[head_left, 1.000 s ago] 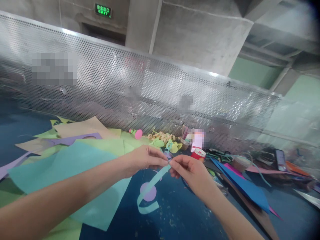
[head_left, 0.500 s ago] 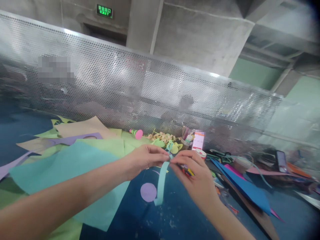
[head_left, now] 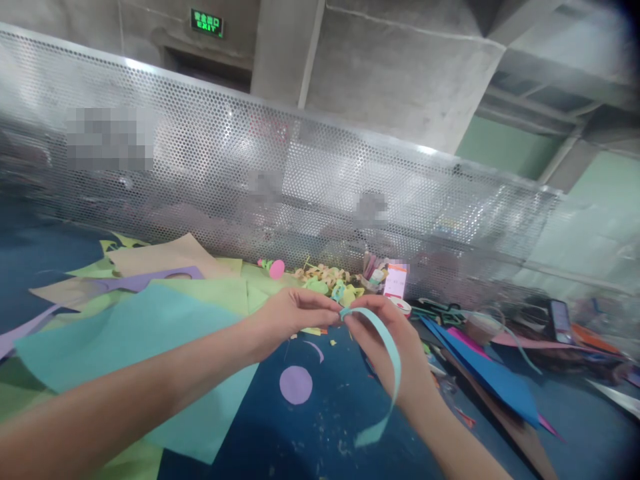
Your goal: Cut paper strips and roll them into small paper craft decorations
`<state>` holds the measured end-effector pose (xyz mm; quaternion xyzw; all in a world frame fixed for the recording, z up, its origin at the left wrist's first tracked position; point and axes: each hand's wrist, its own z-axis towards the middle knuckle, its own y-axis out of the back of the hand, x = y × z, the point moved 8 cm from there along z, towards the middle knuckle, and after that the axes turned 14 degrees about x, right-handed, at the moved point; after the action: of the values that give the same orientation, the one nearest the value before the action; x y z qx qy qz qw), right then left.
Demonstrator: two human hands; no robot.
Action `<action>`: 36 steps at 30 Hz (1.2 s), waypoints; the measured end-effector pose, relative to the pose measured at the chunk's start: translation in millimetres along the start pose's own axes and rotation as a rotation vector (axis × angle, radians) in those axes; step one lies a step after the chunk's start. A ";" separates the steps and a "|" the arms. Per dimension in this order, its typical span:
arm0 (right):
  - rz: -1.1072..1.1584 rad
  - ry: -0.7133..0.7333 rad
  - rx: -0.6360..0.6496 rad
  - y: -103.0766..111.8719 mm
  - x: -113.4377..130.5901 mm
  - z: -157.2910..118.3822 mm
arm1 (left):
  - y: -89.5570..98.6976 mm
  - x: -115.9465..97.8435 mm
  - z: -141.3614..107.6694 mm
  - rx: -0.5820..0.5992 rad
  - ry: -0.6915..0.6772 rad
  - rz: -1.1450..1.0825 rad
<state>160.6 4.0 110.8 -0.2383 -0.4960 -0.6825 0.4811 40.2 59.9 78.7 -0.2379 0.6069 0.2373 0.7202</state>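
Between the fingertips of both hands is one end of a light turquoise paper strip [head_left: 391, 347]. My left hand [head_left: 295, 319] pinches it from the left, closed. My right hand [head_left: 395, 347] is closed too, with thumb and fingers at the same end. From there the strip arches over the right hand and curls down, its loose end hanging low above the table. A purple paper circle [head_left: 295, 385] lies on the dark blue table below the hands. Just beyond the fingertips are small green and turquoise paper pieces [head_left: 338, 291].
Large turquoise [head_left: 150, 333] and green sheets spread under my left forearm. A pink round piece [head_left: 277, 269], a white-screened phone [head_left: 395, 280] and curled yellowish scraps [head_left: 325, 274] stand along the perforated metal screen [head_left: 210, 147]. Blue sheets [head_left: 490, 380] lie at the right.
The strip's long part has swung from hanging straight down between the hands to arching over to the right, across my right hand. Both hands stay nearly in place.
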 end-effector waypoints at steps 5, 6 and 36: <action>0.140 0.001 0.039 -3.2 -7.1 3.0 | 0.2 -0.1 0.3 -0.002 -0.013 0.048; 0.139 -0.006 0.057 -4.5 -7.4 3.7 | 2.1 -0.6 0.3 -0.020 -0.015 0.076; 0.025 -0.019 -0.041 1.1 -13.7 1.6 | -5.8 -9.8 0.3 0.003 -0.051 0.420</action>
<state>167.1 11.2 101.0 -0.2606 -0.4836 -0.6842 0.4797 42.6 55.1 88.7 -0.0990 0.6253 0.3872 0.6703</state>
